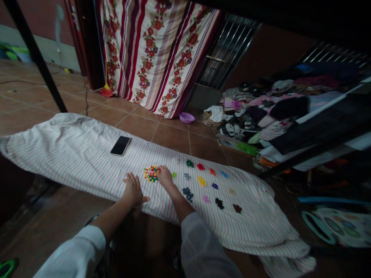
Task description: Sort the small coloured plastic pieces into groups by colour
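Observation:
A mixed heap of small red, yellow, green and white pieces [150, 174] lies on the striped cloth [87, 154]. My right hand [165, 176] is at the heap's right edge, fingers pinched together; what is between the fingertips is too small to make out. My left hand [133, 189] rests on the cloth just left of and nearer than the heap, fingers spread, holding nothing. To the right lie little piles sorted by colour, among them dark green pieces [189, 163], red pieces [200, 166], yellow pieces [201, 181], dark grey pieces [188, 194] and black pieces [219, 203].
A phone [121, 146] lies on the cloth, left of the heap. Beyond stand a purple bowl [187, 117] on the tiled floor and a floral curtain [156, 50]. Piled clothes [261, 110] are at right. A dark pole [34, 54] slants at left.

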`<state>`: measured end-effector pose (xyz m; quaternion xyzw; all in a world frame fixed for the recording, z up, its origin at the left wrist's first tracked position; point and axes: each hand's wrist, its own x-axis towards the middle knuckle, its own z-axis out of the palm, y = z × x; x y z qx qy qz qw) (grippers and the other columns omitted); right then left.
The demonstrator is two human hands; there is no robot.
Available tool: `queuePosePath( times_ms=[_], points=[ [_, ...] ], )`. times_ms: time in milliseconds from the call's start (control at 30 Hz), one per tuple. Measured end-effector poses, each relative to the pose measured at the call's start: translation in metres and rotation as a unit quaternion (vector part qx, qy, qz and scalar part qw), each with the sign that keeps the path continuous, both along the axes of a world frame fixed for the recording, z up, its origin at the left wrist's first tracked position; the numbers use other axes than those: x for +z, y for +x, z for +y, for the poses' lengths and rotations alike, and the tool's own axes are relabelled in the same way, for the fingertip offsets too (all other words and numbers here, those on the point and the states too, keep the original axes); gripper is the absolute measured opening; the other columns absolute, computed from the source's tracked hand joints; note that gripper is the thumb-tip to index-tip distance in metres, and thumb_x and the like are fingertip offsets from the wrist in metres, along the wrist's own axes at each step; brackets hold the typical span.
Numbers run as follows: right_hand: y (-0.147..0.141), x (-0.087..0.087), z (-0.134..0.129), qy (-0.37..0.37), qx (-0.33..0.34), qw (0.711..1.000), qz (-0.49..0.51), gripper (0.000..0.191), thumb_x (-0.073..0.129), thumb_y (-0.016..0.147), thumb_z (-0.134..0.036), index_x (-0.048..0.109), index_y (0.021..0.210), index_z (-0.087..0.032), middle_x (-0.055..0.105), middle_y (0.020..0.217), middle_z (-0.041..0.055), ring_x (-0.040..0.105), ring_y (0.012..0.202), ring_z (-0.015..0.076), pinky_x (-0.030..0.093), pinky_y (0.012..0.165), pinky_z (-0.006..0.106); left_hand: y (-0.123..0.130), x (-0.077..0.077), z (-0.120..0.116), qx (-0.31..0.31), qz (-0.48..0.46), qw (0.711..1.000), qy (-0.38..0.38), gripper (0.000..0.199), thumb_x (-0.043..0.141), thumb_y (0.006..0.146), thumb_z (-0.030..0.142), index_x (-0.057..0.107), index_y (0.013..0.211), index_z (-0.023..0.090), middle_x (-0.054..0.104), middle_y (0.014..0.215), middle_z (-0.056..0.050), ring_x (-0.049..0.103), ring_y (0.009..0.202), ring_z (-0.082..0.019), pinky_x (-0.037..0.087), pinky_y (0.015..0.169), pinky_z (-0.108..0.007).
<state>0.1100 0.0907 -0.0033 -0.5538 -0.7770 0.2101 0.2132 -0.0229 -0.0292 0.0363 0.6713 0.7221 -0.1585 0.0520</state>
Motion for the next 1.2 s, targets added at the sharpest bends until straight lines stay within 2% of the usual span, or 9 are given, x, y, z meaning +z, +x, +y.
queuePosePath(
  times_ms=[167,400,600,767,967,1200],
  points=[
    [-0.001,-0.001,-0.001,0.003,-0.006,1.0,0.02,0.02,0.054,0.075,-0.01,0.062,0.089,-0.022,0.062,0.095,0.0014,0.056,0.089,0.0149,0.041,0.079,0.025,0.0,-0.003,0.002,0.008,-0.003,1.0,0.001,0.109,0.041,0.072,0.077,0.026,0.14,-0.007,0.021,0.143,-0.04,0.02,0.133,-0.055,0.026,0.097,-0.061],
    [-0.004,-0.001,-0.002,0.008,-0.002,0.999,0.044,0.016,0.051,0.077,-0.01,0.061,0.082,-0.022,0.063,0.088,0.0009,0.057,0.088,0.0148,0.042,0.079,0.025,0.001,0.001,0.003,0.005,0.008,1.0,-0.014,0.108,0.041,0.074,0.075,0.024,0.139,-0.009,0.02,0.142,-0.041,0.02,0.132,-0.056,0.028,0.096,-0.06],
    [-0.005,0.002,-0.001,0.007,0.004,0.996,0.084,0.021,0.054,0.077,-0.012,0.063,0.093,-0.022,0.062,0.091,0.0012,0.059,0.086,0.014,0.045,0.078,0.025,-0.001,-0.001,0.004,0.007,0.005,1.0,-0.009,0.11,0.04,0.071,0.078,0.026,0.14,-0.007,0.022,0.143,-0.04,0.021,0.132,-0.056,0.029,0.095,-0.059],
    [0.0,0.003,-0.001,0.013,0.01,0.994,0.104,0.018,0.053,0.081,-0.018,0.067,0.091,-0.023,0.061,0.092,0.002,0.059,0.081,0.0134,0.046,0.079,0.025,0.001,0.004,0.003,0.004,0.019,1.0,-0.019,0.107,0.04,0.073,0.077,0.026,0.14,-0.006,0.024,0.143,-0.039,0.022,0.132,-0.056,0.031,0.094,-0.058],
    [0.017,0.004,0.004,0.034,-0.027,0.989,0.139,0.02,0.052,0.082,-0.019,0.067,0.096,-0.022,0.062,0.095,0.0029,0.06,0.08,0.0131,0.047,0.079,0.025,0.003,0.007,0.002,-0.003,0.04,0.999,-0.027,0.107,0.038,0.075,0.076,0.025,0.139,-0.009,0.023,0.141,-0.042,0.024,0.131,-0.056,0.032,0.094,-0.058],
    [0.057,0.009,0.02,0.064,-0.083,0.982,0.159,0.025,0.048,0.08,-0.02,0.067,0.095,-0.021,0.064,0.093,0.0033,0.061,0.083,0.0151,0.048,0.081,0.027,0.003,0.007,0.003,-0.005,0.043,0.998,-0.039,0.105,0.036,0.076,0.075,0.025,0.139,-0.009,0.022,0.141,-0.042,0.025,0.131,-0.055,0.032,0.094,-0.057]
  ],
)
